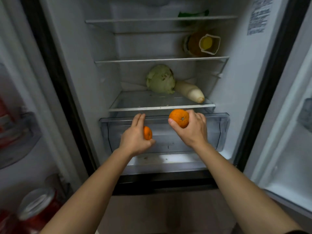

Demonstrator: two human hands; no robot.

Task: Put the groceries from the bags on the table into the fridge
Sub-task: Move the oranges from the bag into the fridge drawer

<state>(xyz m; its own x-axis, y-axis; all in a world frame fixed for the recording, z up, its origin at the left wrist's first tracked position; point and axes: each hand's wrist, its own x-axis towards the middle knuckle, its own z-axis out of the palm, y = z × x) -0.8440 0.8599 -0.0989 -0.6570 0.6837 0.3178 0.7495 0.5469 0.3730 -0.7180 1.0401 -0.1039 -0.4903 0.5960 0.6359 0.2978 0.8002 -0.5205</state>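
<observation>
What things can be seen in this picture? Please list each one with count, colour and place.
oranges: 2, orange, one in each hand
cabbage: 1, pale green, third shelf
radish: 1, white, third shelf, right of cabbage
bottle: 1, amber with yellow cap, second shelf
green packet: 1, top shelf
drawer: 1, clear, below shelves
cans: red, left door, count unclear
left hand: holds smaller orange
right hand: holds larger orange

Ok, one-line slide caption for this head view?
Left hand and right hand each hold an orange before the open fridge's clear drawer, below the cabbage and daikon.
</observation>
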